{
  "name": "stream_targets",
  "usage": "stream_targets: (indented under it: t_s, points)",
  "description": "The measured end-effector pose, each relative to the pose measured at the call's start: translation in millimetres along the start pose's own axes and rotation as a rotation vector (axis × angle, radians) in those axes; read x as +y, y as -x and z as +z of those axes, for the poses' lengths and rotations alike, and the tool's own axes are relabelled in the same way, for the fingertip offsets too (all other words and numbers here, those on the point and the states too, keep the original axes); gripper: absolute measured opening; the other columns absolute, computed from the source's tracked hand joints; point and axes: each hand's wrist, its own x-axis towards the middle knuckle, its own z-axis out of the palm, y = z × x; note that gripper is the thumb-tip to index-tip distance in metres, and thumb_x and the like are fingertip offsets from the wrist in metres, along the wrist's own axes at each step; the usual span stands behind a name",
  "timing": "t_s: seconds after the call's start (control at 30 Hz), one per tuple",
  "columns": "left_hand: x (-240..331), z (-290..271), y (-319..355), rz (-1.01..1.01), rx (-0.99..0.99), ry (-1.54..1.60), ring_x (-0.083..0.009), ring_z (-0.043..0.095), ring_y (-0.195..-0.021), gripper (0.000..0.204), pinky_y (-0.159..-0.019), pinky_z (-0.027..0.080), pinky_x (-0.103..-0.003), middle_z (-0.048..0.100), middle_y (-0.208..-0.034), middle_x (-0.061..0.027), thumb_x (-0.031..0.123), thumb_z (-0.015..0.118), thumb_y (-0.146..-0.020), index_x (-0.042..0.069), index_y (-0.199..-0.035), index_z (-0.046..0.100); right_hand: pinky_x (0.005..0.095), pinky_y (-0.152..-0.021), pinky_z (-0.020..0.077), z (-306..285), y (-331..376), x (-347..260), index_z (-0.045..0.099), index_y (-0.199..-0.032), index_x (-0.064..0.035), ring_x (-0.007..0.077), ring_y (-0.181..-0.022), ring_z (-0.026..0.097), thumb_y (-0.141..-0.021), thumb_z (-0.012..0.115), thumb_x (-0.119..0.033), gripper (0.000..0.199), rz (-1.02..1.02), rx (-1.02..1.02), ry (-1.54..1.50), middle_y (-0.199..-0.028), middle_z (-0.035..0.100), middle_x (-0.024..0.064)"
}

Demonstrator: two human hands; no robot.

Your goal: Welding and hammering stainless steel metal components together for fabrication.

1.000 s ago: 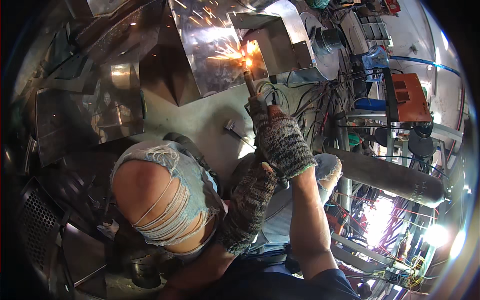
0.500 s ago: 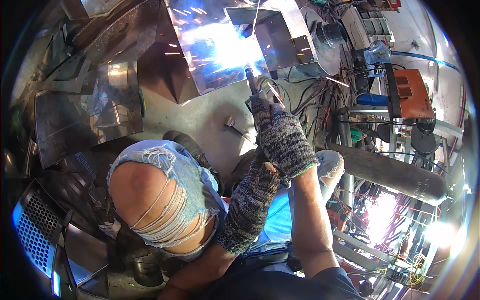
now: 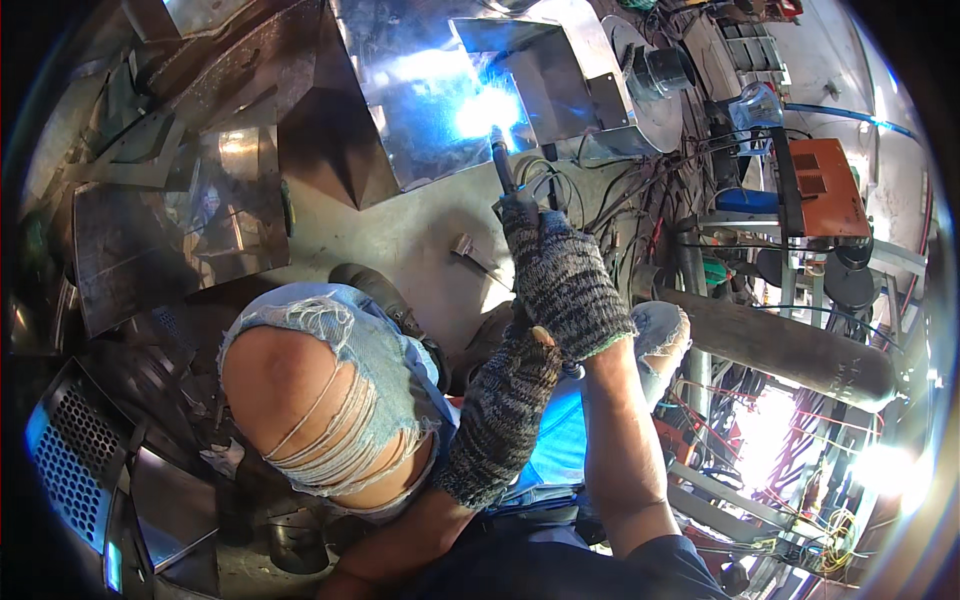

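Observation:
In a grey and black knitted glove, my right hand [image 3: 572, 285] is closed around a welding torch [image 3: 503, 168]. The torch's tip meets a bright blue-white arc on the metal sheet workpiece [image 3: 430, 145], near the lower edge of a rectangular opening. Glare hides the weld itself. My left hand [image 3: 508, 400], gloved alike, is closed against my right wrist and supports it from below. An open metal box [image 3: 610, 85] stands on the workpiece just right of the arc.
A hammer [image 3: 470, 250] lies on the floor below the workpiece. Metal sheets [image 3: 180, 230] lean at the left above a perforated panel [image 3: 75, 450]. Cables, an orange machine [image 3: 825, 187] and a long gas cylinder [image 3: 780, 340] occupy the right side.
The spray of orange sparks has gone, and the glow has shrunk to a smaller spot near the torch tip. Both hands hold almost the same position.

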Motion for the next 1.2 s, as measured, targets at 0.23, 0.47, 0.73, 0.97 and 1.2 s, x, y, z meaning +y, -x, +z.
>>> stream_targets:
  t_s: [0.23, 0.47, 0.73, 0.97, 1.2]
  points:
    - [-5, -6, 6, 0.254, 0.073, -0.373, -0.0331, 0.065, -0.116, 0.037, -0.096, 0.055, -0.038, 0.063, -0.132, -0.0216, 0.008, 0.057, -0.103, -0.001, -0.138, 0.055, 0.0461, -0.071, 0.0553, 2, -5, -2, 0.051, -0.139, 0.0058, 0.0397, -0.087, 0.067, -0.091, 0.057, -0.010, 0.050, -0.028, 0.062, 0.077, -0.101, 0.060, 0.0266]
    - [-15, -1, 20, 0.114, 0.020, -0.534, -0.0314, 0.067, -0.112, 0.026, -0.094, 0.056, -0.037, 0.067, -0.126, -0.0191, 0.008, 0.058, -0.102, 0.003, -0.128, 0.061, 0.0293, -0.053, 0.0487, -46, 15, 14, 0.056, -0.139, -0.0046, 0.0141, -0.064, 0.062, -0.103, 0.059, -0.022, 0.040, 0.460, 0.464, -1.209, -0.091, 0.067, 0.0081]
    - [17, -12, -12, -0.433, 0.182, 0.817, -0.0348, 0.067, -0.113, 0.044, -0.106, 0.049, -0.042, 0.068, -0.122, -0.0249, 0.026, 0.044, -0.110, -0.010, -0.131, 0.058, 0.0339, -0.042, 0.0464, -61, 49, 195, 0.063, -0.111, -0.0085, 0.0155, -0.046, 0.056, -0.097, 0.070, -0.024, 0.022, 0.685, 1.049, -1.234, -0.073, 0.065, 0.0036]
    - [14, -5, -11, -0.519, 0.199, 1.090, -0.0301, 0.072, -0.106, 0.060, -0.099, 0.054, -0.042, 0.075, -0.111, -0.0189, 0.047, 0.044, -0.109, -0.007, -0.118, 0.068, 0.0341, -0.057, 0.0524, -91, 137, 320, 0.068, -0.099, -0.0027, 0.0181, -0.057, 0.062, -0.099, 0.064, -0.051, 0.049, 0.713, 1.329, -1.003, -0.074, 0.067, 0.0071]
    - [7, -6, -10, -0.436, 0.203, 0.944, -0.0446, 0.069, -0.105, 0.069, -0.103, 0.051, -0.054, 0.070, -0.114, -0.0267, 0.053, 0.037, -0.109, -0.011, -0.117, 0.063, 0.0393, -0.075, 0.0532, 26, 217, 339, 0.061, -0.129, -0.0055, 0.0211, -0.076, 0.062, -0.096, 0.063, -0.055, 0.059, 1.191, 1.371, -1.264, -0.099, 0.067, 0.0051]
